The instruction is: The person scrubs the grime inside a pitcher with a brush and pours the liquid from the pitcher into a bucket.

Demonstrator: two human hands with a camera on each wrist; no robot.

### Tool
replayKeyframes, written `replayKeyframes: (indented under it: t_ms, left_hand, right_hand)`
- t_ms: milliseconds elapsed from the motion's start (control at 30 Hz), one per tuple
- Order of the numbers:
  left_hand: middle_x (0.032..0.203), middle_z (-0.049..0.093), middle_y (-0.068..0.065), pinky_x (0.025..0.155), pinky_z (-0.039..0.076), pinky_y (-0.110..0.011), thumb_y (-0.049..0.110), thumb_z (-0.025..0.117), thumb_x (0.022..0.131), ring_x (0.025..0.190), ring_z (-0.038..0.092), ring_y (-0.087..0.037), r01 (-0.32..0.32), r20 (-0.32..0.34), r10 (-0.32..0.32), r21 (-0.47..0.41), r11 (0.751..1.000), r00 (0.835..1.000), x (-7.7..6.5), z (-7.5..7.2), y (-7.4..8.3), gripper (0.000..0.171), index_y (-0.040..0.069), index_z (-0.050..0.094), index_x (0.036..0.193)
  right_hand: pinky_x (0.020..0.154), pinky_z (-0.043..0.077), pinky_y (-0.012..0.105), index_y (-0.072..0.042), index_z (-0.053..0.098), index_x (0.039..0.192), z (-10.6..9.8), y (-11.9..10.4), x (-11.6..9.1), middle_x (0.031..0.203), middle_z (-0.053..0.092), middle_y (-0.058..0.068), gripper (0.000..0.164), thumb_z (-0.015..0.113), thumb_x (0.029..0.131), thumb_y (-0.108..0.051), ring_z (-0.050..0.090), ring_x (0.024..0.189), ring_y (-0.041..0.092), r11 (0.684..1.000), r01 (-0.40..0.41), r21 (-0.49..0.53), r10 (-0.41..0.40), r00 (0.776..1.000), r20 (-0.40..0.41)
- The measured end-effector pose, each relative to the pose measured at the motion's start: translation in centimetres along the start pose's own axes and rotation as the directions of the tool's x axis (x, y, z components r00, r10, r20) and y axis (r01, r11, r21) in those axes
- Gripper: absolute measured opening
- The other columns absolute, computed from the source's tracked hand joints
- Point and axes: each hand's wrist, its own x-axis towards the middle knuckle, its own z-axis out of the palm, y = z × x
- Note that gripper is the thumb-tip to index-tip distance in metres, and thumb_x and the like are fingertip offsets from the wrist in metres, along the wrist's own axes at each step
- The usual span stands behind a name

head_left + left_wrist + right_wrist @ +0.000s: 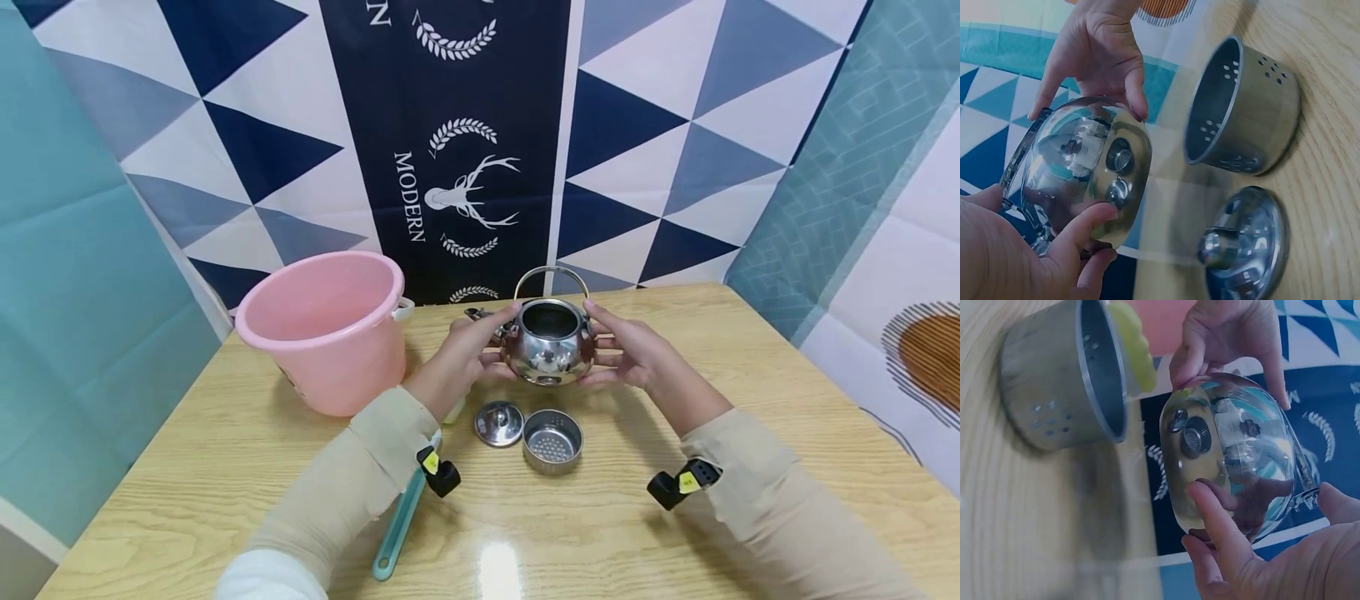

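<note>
A shiny steel teapot [550, 354] with a hoop handle [551, 268] is held up above the table, its lidless mouth showing in the head view. My left hand [480, 342] grips its spout side, thumb near the rim. The opposite side is gripped by my right hand [626, 350], with fingers spread along the belly. Below the teapot, a steel lid [499, 423] with a knob lies on the table. Touching or close beside it stands a perforated steel strainer basket [552, 442], its holes plain in the left wrist view.
A pink bucket [322, 333] with a white handle mount stands at the back left. Under my left forearm lies a long teal handle [401, 525], with a yellow-green scalloped piece [1132, 347] near its far end. Patterned cloth [465, 125] hangs behind the wooden table [585, 542].
</note>
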Motion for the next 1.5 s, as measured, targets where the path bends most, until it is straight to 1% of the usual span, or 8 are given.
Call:
replayKeyframes:
  t_ms: [367,533,700,767,933,1100,1300,1500]
  left_hand:
    - [0.139,0.043,-0.017,0.072,0.056,-0.057,0.035,0.084,0.077,0.115,0.055,-0.045,-0.104,0.040,0.103,0.037,0.994,0.994,-2.9,-1.2,2.9,0.082,0.008,0.040,0.140]
    - [0.127,0.053,-0.013,0.069,0.059,-0.050,0.040,0.083,0.077,0.105,0.062,-0.037,-0.154,0.047,0.150,0.072,0.986,0.987,-4.4,-1.9,4.4,0.070,0.007,0.051,0.129]
    - [0.107,0.065,-0.011,0.074,0.059,-0.044,0.045,0.080,0.079,0.096,0.064,-0.028,-0.217,0.095,0.208,0.097,0.971,0.974,-5.7,-3.1,5.9,0.050,0.008,0.064,0.108]
    - [0.103,0.064,-0.010,0.078,0.058,-0.046,0.045,0.078,0.081,0.096,0.063,-0.028,-0.239,0.113,0.228,0.095,0.966,0.967,-6.0,-3.6,6.5,0.045,0.009,0.065,0.104]
    - [0.118,0.058,-0.015,0.085,0.055,-0.051,0.043,0.073,0.087,0.111,0.058,-0.033,-0.251,0.103,0.240,0.102,0.963,0.965,-6.9,-4.8,7.8,0.050,0.008,0.058,0.119]
    - [0.131,0.051,-0.017,0.092,0.049,-0.057,0.037,0.070,0.090,0.122,0.052,-0.037,-0.262,0.087,0.255,0.074,0.962,0.963,-7.8,-6.4,9.3,0.053,0.009,0.050,0.130]
    - [0.110,0.055,-0.013,0.087,0.052,-0.054,0.033,0.076,0.086,0.094,0.063,-0.027,-0.302,0.027,0.301,0.036,0.953,0.953,-8.7,-8.4,10.8,0.041,0.009,0.055,0.111]
    - [0.094,0.062,-0.010,0.079,0.056,-0.049,0.029,0.080,0.083,0.076,0.068,-0.023,-0.336,0.006,0.336,-0.003,0.942,0.942,-8.9,-10.0,11.6,0.034,0.007,0.060,0.100]
  right_hand:
    - [0.084,0.054,0.053,0.000,0.023,0.145,2.3,-2.8,-2.1,0.151,0.018,0.025,0.084,0.058,0.092,-0.055,0.033,0.134,0.043,0.989,0.095,-0.112,-0.090,0.995,0.052]
    - [0.084,0.054,0.053,0.000,0.024,0.146,3.8,-4.4,-3.1,0.150,0.022,0.024,0.085,0.060,0.091,-0.053,0.038,0.130,0.042,0.983,0.129,-0.131,-0.124,0.991,0.045]
    - [0.084,0.054,0.053,0.002,0.037,0.137,5.5,-5.7,-3.7,0.139,0.035,0.021,0.074,0.062,0.092,-0.051,0.043,0.125,0.040,0.974,0.179,-0.140,-0.172,0.983,0.058]
    - [0.084,0.054,0.053,0.002,0.038,0.136,6.2,-6.2,-3.8,0.137,0.038,0.020,0.072,0.062,0.092,-0.050,0.043,0.126,0.040,0.971,0.192,-0.144,-0.183,0.980,0.071]
    - [0.085,0.054,0.053,0.001,0.040,0.137,7.9,-7.1,-3.8,0.136,0.041,0.019,0.069,0.063,0.093,-0.046,0.043,0.128,0.039,0.965,0.218,-0.145,-0.204,0.973,0.103]
    - [0.085,0.053,0.056,0.000,0.052,0.127,9.9,-7.8,-3.5,0.119,0.051,0.015,0.054,0.064,0.094,-0.041,0.050,0.118,0.036,0.964,0.249,-0.097,-0.234,0.962,0.142]
    - [0.086,0.052,0.056,0.002,0.051,0.133,12.2,-8.4,-3.1,0.131,0.051,0.018,0.054,0.062,0.096,-0.036,0.054,0.119,0.036,0.952,0.294,-0.081,-0.273,0.940,0.205]
    - [0.085,0.054,0.053,0.004,0.053,0.129,13.7,-8.6,-2.1,0.128,0.053,0.018,0.051,0.062,0.096,-0.034,0.056,0.118,0.035,0.935,0.340,-0.103,-0.309,0.920,0.240]
